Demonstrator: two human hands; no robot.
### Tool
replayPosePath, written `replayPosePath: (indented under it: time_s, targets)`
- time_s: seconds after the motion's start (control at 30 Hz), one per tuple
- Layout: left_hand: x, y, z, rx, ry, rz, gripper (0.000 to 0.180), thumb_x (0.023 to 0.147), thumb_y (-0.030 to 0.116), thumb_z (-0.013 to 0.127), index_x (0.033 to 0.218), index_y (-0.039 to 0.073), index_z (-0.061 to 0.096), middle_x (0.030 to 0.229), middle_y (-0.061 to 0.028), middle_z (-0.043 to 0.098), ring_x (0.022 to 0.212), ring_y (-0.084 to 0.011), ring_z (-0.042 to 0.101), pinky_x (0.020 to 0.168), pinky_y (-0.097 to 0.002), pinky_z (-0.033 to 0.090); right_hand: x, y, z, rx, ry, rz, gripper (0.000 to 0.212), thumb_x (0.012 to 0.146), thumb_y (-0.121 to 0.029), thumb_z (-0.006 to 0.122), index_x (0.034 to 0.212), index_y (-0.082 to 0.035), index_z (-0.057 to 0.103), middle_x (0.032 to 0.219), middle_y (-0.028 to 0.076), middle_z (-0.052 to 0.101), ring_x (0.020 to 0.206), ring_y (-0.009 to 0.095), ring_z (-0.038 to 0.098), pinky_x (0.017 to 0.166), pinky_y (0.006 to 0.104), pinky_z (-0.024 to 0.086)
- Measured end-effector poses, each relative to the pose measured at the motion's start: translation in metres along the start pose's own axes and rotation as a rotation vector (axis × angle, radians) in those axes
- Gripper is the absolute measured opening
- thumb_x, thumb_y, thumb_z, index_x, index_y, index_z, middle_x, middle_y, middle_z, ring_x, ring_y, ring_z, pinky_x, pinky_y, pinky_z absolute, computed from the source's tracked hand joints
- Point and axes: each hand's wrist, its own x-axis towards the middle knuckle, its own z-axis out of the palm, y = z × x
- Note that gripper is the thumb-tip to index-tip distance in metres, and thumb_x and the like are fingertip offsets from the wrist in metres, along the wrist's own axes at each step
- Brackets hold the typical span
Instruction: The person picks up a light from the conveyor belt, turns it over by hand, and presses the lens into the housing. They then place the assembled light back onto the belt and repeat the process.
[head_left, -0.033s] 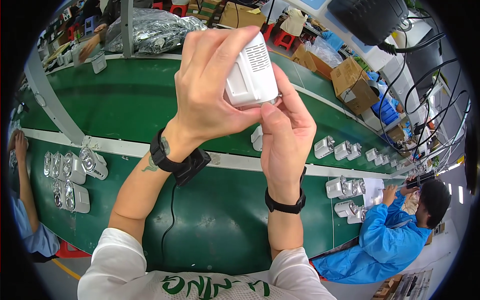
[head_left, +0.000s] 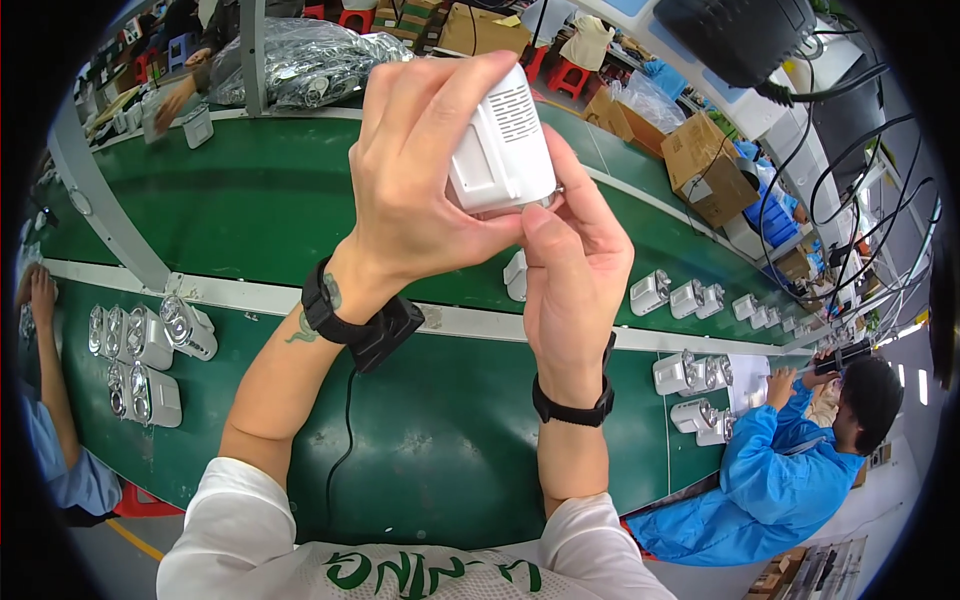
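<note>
Both my hands hold up a white plastic device housing (head_left: 520, 145) with a slotted vent, above the green bench. My left hand (head_left: 405, 170) is closed round its left side, fingers over the top and thumb along the lower edge. At the lower right corner, the thumb and fingers of my right hand (head_left: 580, 250) grip the same housing. A small metal piece (head_left: 560, 190) sticks out by the right fingers; its kind is unclear. Behind my right hand, another white housing (head_left: 515, 275) is partly hidden. Black straps circle both wrists.
White housings with shiny round ends stand in groups on the bench's left (head_left: 155, 395) and right (head_left: 672, 374). More line the green belt (head_left: 650, 293) beyond a pale rail (head_left: 470, 321). A co-worker in blue (head_left: 790, 480) sits at right; another person's arm (head_left: 55, 370) shows at left.
</note>
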Motion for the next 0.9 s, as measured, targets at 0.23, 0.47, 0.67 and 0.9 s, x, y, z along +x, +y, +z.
replayPosePath:
  time_s: [0.23, 0.47, 0.67, 0.9]
  targets:
    - [-0.001, -0.012, 0.004, 0.06, 0.03, 0.016, 0.077, 0.051, 0.02, 0.086, 0.123, 0.005, 0.061, 0.107, -0.0122, 0.061, 0.095, -0.0326, 0.056, 0.082, -0.0413, 0.051, 0.01, 0.013, -0.002, 0.08, -0.077, 0.013, 0.054, 0.091, 0.005, 0.058, 0.144, 0.008, 0.043, 0.106, 0.005, 0.063, 0.093, 0.007, 0.058, 0.085, 0.0232, 0.049]
    - [0.004, 0.0, 0.011, -0.037, -0.111, -0.13, 0.084, 0.057, 0.016, 0.088, 0.132, 0.002, 0.054, 0.115, -0.0131, 0.057, 0.103, -0.0287, 0.058, 0.093, -0.0366, 0.047, 0.005, 0.0, -0.006, -0.039, -0.059, 0.003, 0.059, 0.091, 0.004, 0.057, 0.146, 0.008, 0.038, 0.108, 0.007, 0.063, 0.094, 0.007, 0.059, 0.086, 0.025, 0.051]
    - [0.006, -0.001, 0.008, -0.129, -0.114, -0.168, 0.085, 0.058, 0.018, 0.089, 0.133, 0.002, 0.053, 0.118, -0.0132, 0.056, 0.106, -0.0281, 0.057, 0.095, -0.0359, 0.046, 0.003, -0.002, -0.001, -0.117, -0.075, -0.092, 0.063, 0.089, 0.004, 0.058, 0.147, 0.008, 0.035, 0.118, 0.011, 0.061, 0.098, 0.01, 0.06, 0.091, 0.0277, 0.052]
    - [0.005, -0.008, 0.002, -0.072, -0.074, -0.038, 0.083, 0.053, 0.012, 0.082, 0.13, -0.003, 0.056, 0.121, -0.0164, 0.059, 0.107, -0.029, 0.059, 0.095, -0.0365, 0.048, 0.0, -0.007, 0.004, -0.191, -0.057, -0.047, 0.063, 0.088, 0.005, 0.058, 0.146, 0.008, 0.037, 0.122, 0.012, 0.06, 0.1, 0.012, 0.061, 0.092, 0.0284, 0.051]
